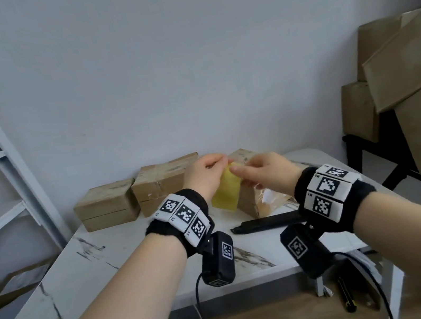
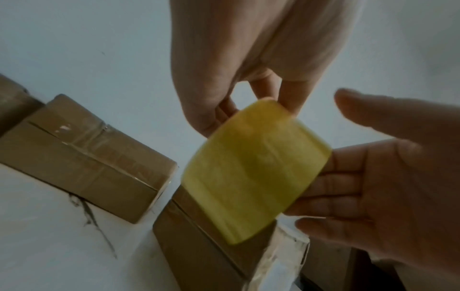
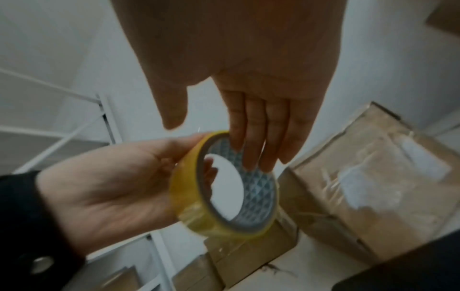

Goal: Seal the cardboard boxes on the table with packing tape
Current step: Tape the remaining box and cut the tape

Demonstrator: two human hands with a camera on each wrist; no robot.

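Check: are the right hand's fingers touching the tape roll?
Touching. The right wrist view shows the right hand's straight fingers lying on the tape roll's rim, no gap; the left hand holds it.

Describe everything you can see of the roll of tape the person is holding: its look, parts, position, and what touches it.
The tape roll is a ring of translucent yellow packing tape wound on a thin core; the core's inner wall shows a grey-and-white diamond pattern. It is held in the air, on edge, above a cardboard box on the table. The left hand grips it, a fingertip showing inside the hole. The right hand lays straight fingers on its upper rim. No free end of tape is clearly visible.
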